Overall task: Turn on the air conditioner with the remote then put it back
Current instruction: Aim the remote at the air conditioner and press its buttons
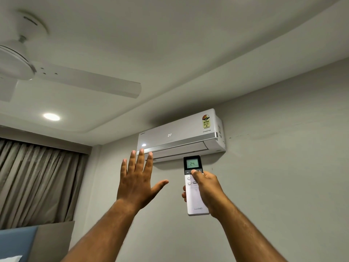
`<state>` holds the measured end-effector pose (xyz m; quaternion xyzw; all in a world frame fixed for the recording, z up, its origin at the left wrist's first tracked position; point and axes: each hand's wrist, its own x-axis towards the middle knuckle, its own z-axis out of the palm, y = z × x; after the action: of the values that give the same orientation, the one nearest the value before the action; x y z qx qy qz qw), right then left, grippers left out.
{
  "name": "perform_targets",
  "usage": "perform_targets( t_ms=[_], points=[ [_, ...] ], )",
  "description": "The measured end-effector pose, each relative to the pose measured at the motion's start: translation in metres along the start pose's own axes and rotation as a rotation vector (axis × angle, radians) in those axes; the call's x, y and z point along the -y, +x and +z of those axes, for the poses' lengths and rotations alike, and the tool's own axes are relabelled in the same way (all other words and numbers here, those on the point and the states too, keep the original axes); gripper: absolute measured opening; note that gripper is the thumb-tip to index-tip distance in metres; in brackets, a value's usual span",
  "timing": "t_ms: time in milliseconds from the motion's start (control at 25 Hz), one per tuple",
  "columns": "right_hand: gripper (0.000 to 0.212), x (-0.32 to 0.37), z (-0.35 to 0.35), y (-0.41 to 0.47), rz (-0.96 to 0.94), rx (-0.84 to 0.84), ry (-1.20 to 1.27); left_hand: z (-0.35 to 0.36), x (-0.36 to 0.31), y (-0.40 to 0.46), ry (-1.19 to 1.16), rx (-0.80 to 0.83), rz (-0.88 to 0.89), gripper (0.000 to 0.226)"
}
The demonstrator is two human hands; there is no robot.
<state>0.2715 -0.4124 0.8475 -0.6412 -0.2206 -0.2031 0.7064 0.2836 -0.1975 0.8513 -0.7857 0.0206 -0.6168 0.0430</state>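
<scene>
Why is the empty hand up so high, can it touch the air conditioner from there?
Probably not yet. The left hand is open with nothing blocking it, but the air conditioner is mounted high near the ceiling, seemingly farther back than the fingertips.

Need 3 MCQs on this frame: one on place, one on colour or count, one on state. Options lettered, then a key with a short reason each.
1. Where is the remote?
A. On the bed
B. In the right hand, raised toward the air conditioner
C. In the left hand

2. What number shows on both the remote's screen and the air conditioner's front panel?
A. 18
B. 30
C. 24

3. What state is the left hand in?
A. Open, fingers spread, holding nothing
C. Closed around the remote
B. Fisted on the curtain

Key: 1 B, the right hand wraps the remote's body with the thumb on its buttons, below the unit. 2 C, "24" reads on both displays. 3 A, the palm faces the unit, empty, with fingers apart.
</scene>
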Motion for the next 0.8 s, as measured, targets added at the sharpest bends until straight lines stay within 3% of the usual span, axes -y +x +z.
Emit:
perform_targets(
  t_ms=[800],
  points=[
    [0.017,-0.019,0.012,0.009,0.036,0.048,0.028,0.013,0.018,-0.009,-0.021,-0.018,-0.036,0.101]
  ],
)
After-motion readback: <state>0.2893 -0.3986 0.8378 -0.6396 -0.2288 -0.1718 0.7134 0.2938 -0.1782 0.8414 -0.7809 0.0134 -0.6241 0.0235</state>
